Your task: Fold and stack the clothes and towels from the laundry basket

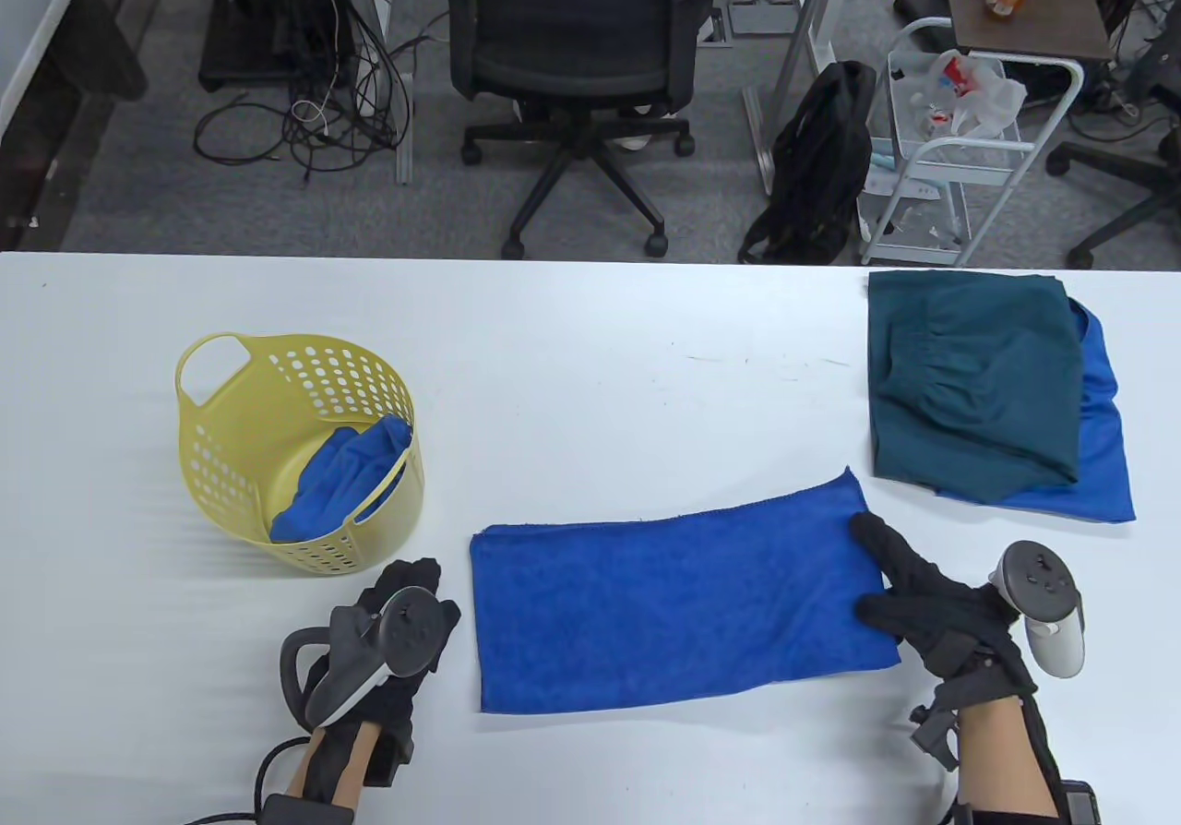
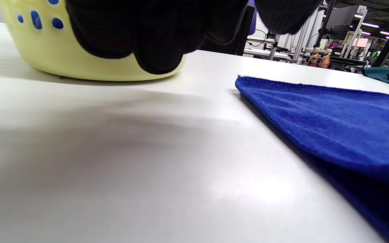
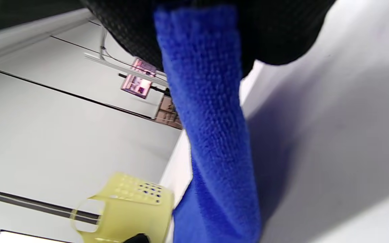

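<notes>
A folded blue towel lies flat between the yellow basket and stacked clothes.

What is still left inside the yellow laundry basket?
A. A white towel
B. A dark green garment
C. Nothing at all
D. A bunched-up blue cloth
D: the table view shows a crumpled blue cloth lying in the bottom of the yellow basket, while the dark green garment already sits in the folded pile at the table's far right.

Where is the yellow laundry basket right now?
In the table view the yellow basket stands on the white table's left side, just beyond the left hand.
</notes>
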Available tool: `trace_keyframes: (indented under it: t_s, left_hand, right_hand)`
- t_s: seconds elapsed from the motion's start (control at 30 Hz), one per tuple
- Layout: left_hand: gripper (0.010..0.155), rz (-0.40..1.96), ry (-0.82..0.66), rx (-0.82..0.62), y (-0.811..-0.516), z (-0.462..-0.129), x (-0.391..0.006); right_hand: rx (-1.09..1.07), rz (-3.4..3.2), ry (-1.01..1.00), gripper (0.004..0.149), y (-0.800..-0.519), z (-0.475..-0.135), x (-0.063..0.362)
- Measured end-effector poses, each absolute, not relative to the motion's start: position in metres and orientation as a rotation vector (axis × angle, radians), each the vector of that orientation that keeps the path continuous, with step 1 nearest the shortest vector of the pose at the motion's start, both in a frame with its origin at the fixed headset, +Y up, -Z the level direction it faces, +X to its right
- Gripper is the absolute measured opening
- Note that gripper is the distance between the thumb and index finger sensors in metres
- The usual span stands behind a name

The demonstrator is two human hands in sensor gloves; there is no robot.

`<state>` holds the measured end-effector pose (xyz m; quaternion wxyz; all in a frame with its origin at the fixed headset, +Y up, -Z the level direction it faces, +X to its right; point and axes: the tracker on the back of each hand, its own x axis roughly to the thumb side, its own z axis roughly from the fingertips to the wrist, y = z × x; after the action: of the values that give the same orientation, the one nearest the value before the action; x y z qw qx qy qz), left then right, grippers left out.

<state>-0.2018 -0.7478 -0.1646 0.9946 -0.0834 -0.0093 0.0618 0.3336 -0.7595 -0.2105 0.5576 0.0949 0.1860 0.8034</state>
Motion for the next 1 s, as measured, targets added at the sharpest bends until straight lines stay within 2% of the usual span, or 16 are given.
trace_keyframes:
  t_s: [0.13,0.2,0.3,0.37,0.4,0.5,0.6,0.67,0.73,0.8,1.0]
  left_hand:
    - [0.069,0.111,-0.024,-0.177,-0.749,-0.165,-0.202]
    - [0.068,0.113,-0.023,-0.173,-0.748,-0.165,-0.202]
    - [0.068,0.133,-0.029,-0.172,-0.748,-0.167,-0.205]
    - [0.068,0.136,-0.032,-0.172,-0.749,-0.167,-0.206]
    - [0.069,0.138,-0.031,-0.169,-0.748,-0.167,-0.207]
    - [0.069,0.151,-0.043,-0.153,-0.745,-0.167,-0.207]
    - [0.069,0.161,-0.054,-0.15,-0.743,-0.166,-0.207]
    - [0.068,0.159,-0.059,-0.152,-0.742,-0.165,-0.207]
    - [0.069,0.157,-0.058,-0.148,-0.742,-0.164,-0.207]
    - [0.069,0.148,-0.055,-0.149,-0.742,-0.164,-0.208]
    - [0.069,0.128,-0.054,-0.155,-0.741,-0.164,-0.208]
  right_hand:
    - [0.062,2.022,0.478,0.079,-0.769,-0.209,0.345]
    - [-0.039,2.156,0.43,0.079,-0.752,-0.204,0.349]
    - [-0.208,2.607,0.376,0.081,-0.708,-0.192,0.344]
    - [-0.16,2.689,0.266,0.081,-0.682,-0.186,0.322]
    - [-0.07,2.72,0.23,0.082,-0.669,-0.184,0.299]
    - [0.197,2.757,0.243,0.083,-0.655,-0.186,0.229]
    - [0.381,2.758,0.357,0.083,-0.667,-0.193,0.155]
    - [0.449,2.887,0.566,0.084,-0.701,-0.199,0.097]
    - [0.449,2.945,0.747,0.086,-0.734,-0.205,0.066]
    - [0.413,2.941,0.856,0.085,-0.758,-0.208,0.05]
    - [0.443,2.898,0.889,0.084,-0.765,-0.208,0.048]
